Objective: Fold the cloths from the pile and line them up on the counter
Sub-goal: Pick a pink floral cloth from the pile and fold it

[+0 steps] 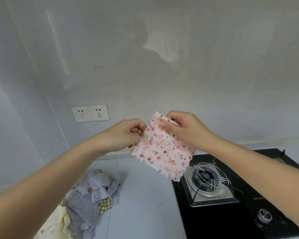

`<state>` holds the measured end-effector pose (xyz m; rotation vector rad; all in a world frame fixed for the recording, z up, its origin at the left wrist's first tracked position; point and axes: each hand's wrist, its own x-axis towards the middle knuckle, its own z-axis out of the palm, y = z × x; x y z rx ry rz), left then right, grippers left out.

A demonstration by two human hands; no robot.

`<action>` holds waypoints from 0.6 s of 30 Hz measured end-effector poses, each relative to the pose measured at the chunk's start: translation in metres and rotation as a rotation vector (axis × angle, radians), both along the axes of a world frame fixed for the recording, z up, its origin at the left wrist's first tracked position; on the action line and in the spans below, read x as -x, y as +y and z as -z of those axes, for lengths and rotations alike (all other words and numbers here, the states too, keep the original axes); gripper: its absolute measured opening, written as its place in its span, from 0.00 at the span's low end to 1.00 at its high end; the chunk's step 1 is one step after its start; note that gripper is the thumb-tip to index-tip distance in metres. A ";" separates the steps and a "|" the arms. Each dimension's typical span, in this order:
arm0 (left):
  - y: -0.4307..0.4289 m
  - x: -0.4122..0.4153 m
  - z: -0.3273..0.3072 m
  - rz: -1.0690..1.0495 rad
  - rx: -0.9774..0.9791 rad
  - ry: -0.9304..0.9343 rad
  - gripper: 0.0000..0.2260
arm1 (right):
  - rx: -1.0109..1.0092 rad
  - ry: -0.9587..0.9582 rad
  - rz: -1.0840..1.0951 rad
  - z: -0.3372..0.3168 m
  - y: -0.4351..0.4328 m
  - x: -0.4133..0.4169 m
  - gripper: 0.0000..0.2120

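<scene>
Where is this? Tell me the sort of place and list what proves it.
Probably a home kitchen: a gas stove set into the counter, two wall sockets above it, and a pile of cloths on the counter, with one spotted cloth held up.

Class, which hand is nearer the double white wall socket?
Left. The left hand sits just right of the white wall socket; the right hand is farther right, beyond the pink-speckled cloth.
</scene>
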<state>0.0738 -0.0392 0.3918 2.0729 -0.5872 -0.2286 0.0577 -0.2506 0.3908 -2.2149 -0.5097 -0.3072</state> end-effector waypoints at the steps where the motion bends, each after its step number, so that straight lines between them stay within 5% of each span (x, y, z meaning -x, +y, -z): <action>1: -0.003 -0.001 0.000 0.007 0.000 -0.018 0.10 | 0.000 0.007 0.013 0.001 -0.001 0.002 0.14; 5: -0.026 -0.001 0.003 -0.064 0.161 -0.158 0.03 | 0.039 0.040 -0.013 0.007 -0.004 0.008 0.12; 13: -0.055 -0.009 0.034 -0.174 0.176 -0.179 0.08 | 0.087 0.345 -0.053 0.019 -0.071 0.022 0.11; 18: -0.131 0.018 0.062 -0.395 0.225 -0.265 0.09 | -0.319 0.433 0.079 0.050 -0.122 0.041 0.03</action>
